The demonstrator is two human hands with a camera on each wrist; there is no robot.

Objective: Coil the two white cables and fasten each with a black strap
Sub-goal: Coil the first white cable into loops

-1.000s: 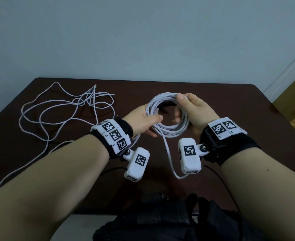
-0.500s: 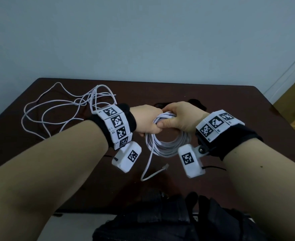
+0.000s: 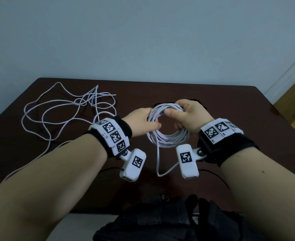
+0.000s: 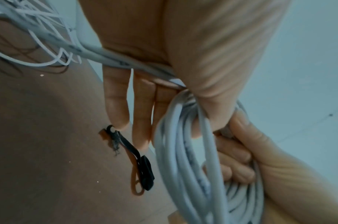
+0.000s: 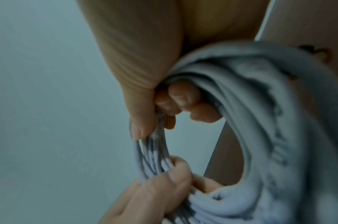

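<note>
- Coil (image 3: 167, 136) is held up between both hands, above the table (image 3: 212, 101); most of the loop hangs below the fingers, and one tail drops from its near side toward the table.
- Right hand (image 3: 190, 117): fingers curled through the loop from the far side, thumb pressed on top, clamping the whole bundle at its upper arc.
- Left hand (image 3: 143, 122): thumb pinches the bundle's left side against the index finger; in the left wrist view the other fingers (image 4: 116, 109) hang fairly straight and slightly spread, not on the cable.
- Handling, as I judge it: light, soft but springy. Turns look ready to fan out once grip relaxes, and the jacket looks smooth, so strands may slide over each other.
- Best hold: squeeze all turns as one bundle at a single spot (right hand is already doing that), leaving a bare stretch beside the fingers for the strap.
- Strap (image 4: 133, 159): black, lying flat on the table just beyond the left fingertips, not yet on the coil. A second one probably sits behind the right hand, too hidden to confirm.
- Loose cable (image 3: 65, 112) sprawls on the table, well left of the left hand, uncoiled.
</note>
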